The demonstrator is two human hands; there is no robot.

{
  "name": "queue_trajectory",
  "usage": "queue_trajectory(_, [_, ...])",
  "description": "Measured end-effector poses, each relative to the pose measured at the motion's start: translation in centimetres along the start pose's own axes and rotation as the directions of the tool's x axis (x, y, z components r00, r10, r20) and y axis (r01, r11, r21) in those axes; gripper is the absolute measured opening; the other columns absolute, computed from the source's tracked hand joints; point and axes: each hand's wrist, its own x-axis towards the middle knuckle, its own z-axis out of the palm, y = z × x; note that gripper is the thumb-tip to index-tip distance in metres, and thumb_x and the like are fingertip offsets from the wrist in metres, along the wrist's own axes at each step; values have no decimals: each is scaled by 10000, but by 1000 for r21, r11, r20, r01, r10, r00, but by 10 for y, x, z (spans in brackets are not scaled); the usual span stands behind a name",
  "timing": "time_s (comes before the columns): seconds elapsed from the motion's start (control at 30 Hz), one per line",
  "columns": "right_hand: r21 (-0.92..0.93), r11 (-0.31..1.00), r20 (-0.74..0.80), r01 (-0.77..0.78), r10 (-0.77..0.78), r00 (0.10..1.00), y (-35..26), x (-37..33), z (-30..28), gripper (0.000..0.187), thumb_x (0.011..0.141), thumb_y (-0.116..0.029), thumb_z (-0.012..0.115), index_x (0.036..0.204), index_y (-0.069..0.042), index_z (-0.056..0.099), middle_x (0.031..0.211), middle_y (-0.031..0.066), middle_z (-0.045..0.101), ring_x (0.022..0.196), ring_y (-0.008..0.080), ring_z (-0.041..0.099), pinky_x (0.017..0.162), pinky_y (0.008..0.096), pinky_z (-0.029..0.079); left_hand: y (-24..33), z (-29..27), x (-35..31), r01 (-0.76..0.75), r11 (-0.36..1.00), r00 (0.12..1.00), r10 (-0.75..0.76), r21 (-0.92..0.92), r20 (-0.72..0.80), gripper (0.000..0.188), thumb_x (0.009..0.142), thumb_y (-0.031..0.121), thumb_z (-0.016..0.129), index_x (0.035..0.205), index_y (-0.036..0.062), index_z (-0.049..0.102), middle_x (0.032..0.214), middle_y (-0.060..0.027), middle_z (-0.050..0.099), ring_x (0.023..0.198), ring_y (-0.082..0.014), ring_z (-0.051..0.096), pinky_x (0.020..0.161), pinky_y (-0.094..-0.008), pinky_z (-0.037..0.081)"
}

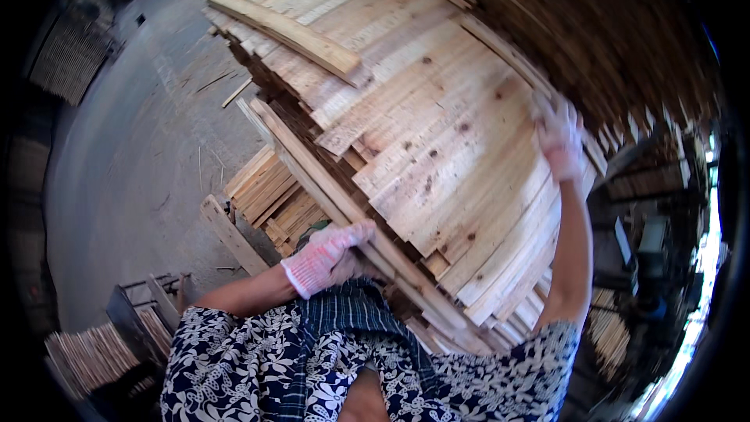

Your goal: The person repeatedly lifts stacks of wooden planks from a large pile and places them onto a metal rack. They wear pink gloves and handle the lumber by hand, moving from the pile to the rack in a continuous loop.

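A broad stack of pale, knotted wooden planks (437, 148) lies in front of me, its near ends uneven. My left hand (332, 254), in a pinkish-white knitted glove, is closed round a long wooden strip (312, 176) that runs along the near side of the stack. At the stack's far right edge is my right hand (558, 137), gloved too and slightly blurred. It rests on the planks with its fingers apart, near a narrow strip (508, 55) along that edge. A thicker loose board (285, 31) lies across the planks at the far left.
Below the stack to the left sits a pile of short wooden pieces (266, 187), with a board (233, 234) beside it. Tall dark stacks of wood (594, 39) rise behind on the right. Thin slats (98, 359) stand bundled at the lower left, and grey floor (156, 156) stretches along the left.
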Motion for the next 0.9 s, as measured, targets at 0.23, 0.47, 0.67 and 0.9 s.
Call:
queue_trajectory(0.23, [-107,916,349,-386,398,849,0,-141,-78,561,986,-384,592,1475,-114,537,1428,265,489,1305,429,481,1135,489,366,-28,-17,-14,67,994,996,-72,-90,-47,418,969,170,726,1271,-55,543,1228,-180,624,1198,-396,624,1064,-675,475])
queue_trajectory(0.47, [169,887,247,-430,385,889,33,-195,-21,516,1085,-335,463,1498,-28,429,1597,232,307,1454,440,260,1199,450,295,-17,8,4,64,993,987,-49,-97,154,506,991,206,681,1380,-47,479,1386,-243,565,1303,-403,565,1092,-696,416])
queue_trajectory(0.67, [122,889,142,-441,424,894,-26,-155,-95,464,1036,-278,566,1464,-106,514,1522,220,433,1402,421,386,1142,464,389,-3,17,-22,27,999,993,-23,-32,115,463,974,217,689,1321,-21,496,1346,-247,556,1339,-452,508,1112,-741,363])
queue_trajectory(0.9, [814,519,512,-260,-430,744,-201,-164,-265,860,881,-251,788,1601,-108,341,1580,224,421,1496,365,349,1210,374,280,-9,61,-74,48,997,976,-35,-55,216,468,925,152,724,1330,43,517,1332,-173,568,1258,-323,576,1153,-548,421])
